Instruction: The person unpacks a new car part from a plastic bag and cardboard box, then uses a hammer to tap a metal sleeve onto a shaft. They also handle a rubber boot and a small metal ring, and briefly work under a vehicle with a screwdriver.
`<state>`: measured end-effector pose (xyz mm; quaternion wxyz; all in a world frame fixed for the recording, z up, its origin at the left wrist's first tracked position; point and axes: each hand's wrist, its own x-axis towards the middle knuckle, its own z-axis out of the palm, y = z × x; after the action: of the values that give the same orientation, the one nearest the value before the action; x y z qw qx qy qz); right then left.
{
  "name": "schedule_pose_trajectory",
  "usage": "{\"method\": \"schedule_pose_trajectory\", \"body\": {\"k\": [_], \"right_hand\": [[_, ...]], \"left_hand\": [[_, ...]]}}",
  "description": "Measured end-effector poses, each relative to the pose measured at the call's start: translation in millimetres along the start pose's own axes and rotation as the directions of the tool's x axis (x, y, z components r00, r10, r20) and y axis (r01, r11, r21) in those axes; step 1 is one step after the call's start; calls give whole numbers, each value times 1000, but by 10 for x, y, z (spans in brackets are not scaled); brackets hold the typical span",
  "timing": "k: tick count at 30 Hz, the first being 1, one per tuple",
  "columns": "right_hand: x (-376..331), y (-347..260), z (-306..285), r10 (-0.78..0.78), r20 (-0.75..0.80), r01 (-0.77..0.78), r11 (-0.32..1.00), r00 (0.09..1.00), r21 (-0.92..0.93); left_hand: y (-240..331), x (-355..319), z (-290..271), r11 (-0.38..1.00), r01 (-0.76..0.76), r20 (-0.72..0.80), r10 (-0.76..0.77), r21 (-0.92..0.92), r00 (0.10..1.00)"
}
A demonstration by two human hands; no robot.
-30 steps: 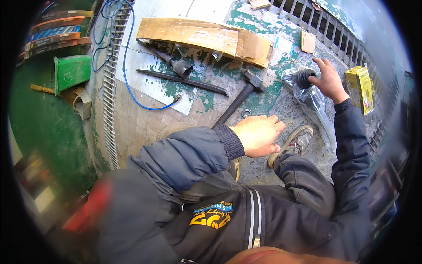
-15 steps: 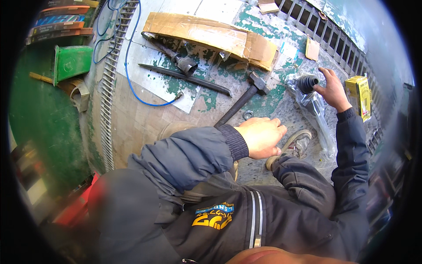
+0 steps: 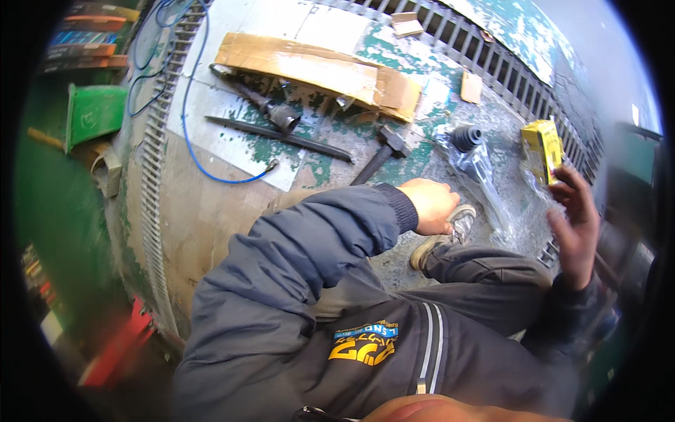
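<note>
My right hand (image 3: 576,226) is raised at the right, thumb and fingers apart and bent, beside a yellow box (image 3: 542,151). Clear plastic film (image 3: 536,177) shows between the box and the fingers; whether they touch it I cannot tell. Left of the box lies a black ribbed rubber boot (image 3: 465,138) on a clear plastic bag (image 3: 485,186) that holds something long. My left hand (image 3: 430,205) hangs loosely above my shoe (image 3: 460,224), back upward, apparently with nothing in it; its fingertips are partly hidden. Nearby lies a hammer (image 3: 385,153), its handle partly behind my left sleeve.
A long cardboard piece (image 3: 309,67) lies at the back, with a shaft with a joint cup (image 3: 260,102) and a dark pointed bar (image 3: 281,139) before it. A blue hose (image 3: 188,126) curves at the left. Floor grates (image 3: 485,60) run behind; a green bin (image 3: 97,112) stands far left.
My right hand has left the rubber boot and moved right and nearer to me, beside the yellow box. The whole view has shifted somewhat. My left hand stays near my shoe.
</note>
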<state>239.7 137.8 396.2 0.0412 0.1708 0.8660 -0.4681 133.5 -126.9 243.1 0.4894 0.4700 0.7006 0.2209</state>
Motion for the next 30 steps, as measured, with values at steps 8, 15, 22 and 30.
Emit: {"method": "schedule_pose_trajectory", "body": {"k": [8,15,22,30], "right_hand": [[-323,-484,1196,-245,587,372,922,772,-104],[-231,-493,1175,-330,650,420,907,684,18],[-226,-515,1157,-335,711,509,860,618,-38],[-426,-470,948,-414,615,582,808,672,-92]], "left_hand": [[-82,-187,151,998,-47,135,41,41,990],[-257,-418,172,1000,14,-32,-14,-11,999],[-613,-356,268,985,91,-121,-109,-144,987],[-2692,-142,-161,673,565,-288,-727,-477,623]]}}
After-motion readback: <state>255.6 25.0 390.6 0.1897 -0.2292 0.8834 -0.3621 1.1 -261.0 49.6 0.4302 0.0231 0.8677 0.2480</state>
